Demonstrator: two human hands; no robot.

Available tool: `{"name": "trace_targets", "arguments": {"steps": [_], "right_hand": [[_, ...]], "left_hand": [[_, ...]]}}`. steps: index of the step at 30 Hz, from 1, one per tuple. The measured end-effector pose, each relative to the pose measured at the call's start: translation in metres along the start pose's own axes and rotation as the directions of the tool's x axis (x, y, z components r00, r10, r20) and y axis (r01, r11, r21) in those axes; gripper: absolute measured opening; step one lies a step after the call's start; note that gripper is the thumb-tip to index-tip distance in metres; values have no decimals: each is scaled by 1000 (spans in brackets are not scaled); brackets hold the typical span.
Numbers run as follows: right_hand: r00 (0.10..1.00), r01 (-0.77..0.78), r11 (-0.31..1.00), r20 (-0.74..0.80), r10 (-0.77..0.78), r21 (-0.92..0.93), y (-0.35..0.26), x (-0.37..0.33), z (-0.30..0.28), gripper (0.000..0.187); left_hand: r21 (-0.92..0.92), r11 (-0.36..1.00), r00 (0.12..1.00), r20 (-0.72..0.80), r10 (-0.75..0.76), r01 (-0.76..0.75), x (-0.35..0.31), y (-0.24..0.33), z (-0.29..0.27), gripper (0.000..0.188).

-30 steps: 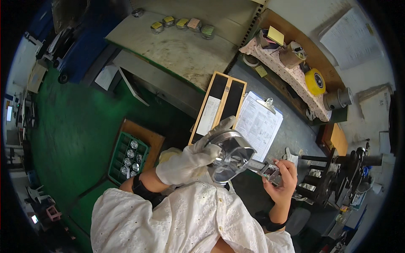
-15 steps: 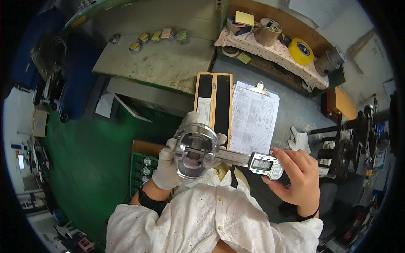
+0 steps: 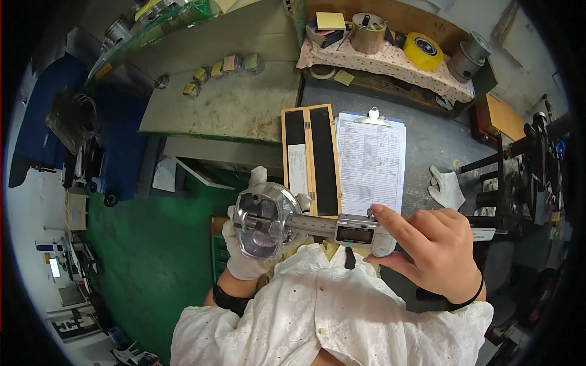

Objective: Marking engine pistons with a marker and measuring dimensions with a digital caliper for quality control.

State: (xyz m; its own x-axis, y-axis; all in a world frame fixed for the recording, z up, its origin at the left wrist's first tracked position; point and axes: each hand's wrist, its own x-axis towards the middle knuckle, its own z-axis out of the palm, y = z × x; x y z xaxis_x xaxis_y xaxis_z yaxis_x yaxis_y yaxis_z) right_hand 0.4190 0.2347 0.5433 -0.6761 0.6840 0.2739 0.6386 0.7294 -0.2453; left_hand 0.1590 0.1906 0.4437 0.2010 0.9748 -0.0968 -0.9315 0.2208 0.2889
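Note:
A shiny metal piston (image 3: pixel 264 215) is gripped in my left hand (image 3: pixel 244 259), which wears a white glove; its hollow side faces up. My bare right hand (image 3: pixel 430 253) pinches a digital caliper (image 3: pixel 356 235) between thumb and fingers. The caliper's beam runs leftward to the piston, and its jaws reach into the hollow, where their exact contact is hard to make out. Beyond them lies an open wooden case (image 3: pixel 326 161) with a black lining. Beside it rests a clipboard (image 3: pixel 371 165) holding a printed form.
A white glove (image 3: pixel 447 189) lies right of the clipboard, near a dark metal fixture (image 3: pixel 519 183). The back shelf (image 3: pixel 390 70) holds a yellow tape roll (image 3: pixel 423 52) and a cardboard-coloured cup (image 3: pixel 368 35). Several labelled round parts (image 3: pixel 227 64) stand on the left bench (image 3: pixel 213 110).
The piston and caliper have shifted slightly left and tilted in my hands. My right hand has moved a little lower, and the view has turned slightly.

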Motion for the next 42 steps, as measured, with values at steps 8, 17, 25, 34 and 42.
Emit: {"name": "trace_targets", "arguments": {"steps": [8,17,25,34,42], "right_hand": [[999,-10,999,-35,9,-34,2,2,3,63],[1000,4,998,-29,-6,-68,7,6,5,62],[999,16,998,-48,-19,-65,10,6,10,61],[998,-18,998,-65,14,-58,11,6,12,65],[992,7,998,-124,-15,-60,17,8,22,65]], "left_hand": [[-49,999,997,76,8,-4,8,-2,-1,72],[-47,999,999,36,18,-16,9,-3,-1,76],[47,999,1000,-10,11,-11,8,-1,2,76],[37,999,999,-10,31,-31,9,-4,4,73],[18,1000,1000,17,7,-7,9,-4,2,72]]}}
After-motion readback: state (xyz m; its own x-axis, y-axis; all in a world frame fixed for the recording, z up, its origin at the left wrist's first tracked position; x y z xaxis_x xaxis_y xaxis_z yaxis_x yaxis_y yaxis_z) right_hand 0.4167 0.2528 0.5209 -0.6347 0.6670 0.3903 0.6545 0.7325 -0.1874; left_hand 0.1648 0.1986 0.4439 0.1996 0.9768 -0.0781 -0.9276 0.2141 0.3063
